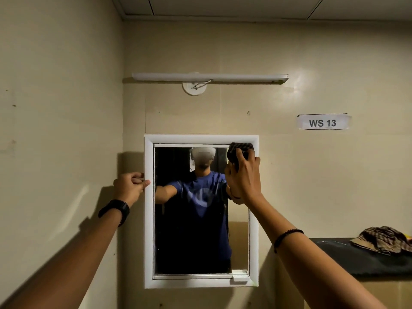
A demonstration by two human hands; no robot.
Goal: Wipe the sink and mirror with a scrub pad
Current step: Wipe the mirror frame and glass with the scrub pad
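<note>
A mirror (194, 241) in a white frame (149, 219) hangs on the beige wall straight ahead. My right hand (244, 177) presses a dark scrub pad (239, 149) flat against the mirror's top right corner. My left hand (130, 185), with a black watch on the wrist, grips the left edge of the white frame, fingers curled around it. The glass reflects a person in a blue shirt. The sink is out of view.
A white tube light (209, 77) is mounted above the mirror. A paper label reading WS 13 (322, 122) is stuck on the wall to the right. Lower right, a dark ledge (347, 259) carries a crumpled checked cloth (383, 240).
</note>
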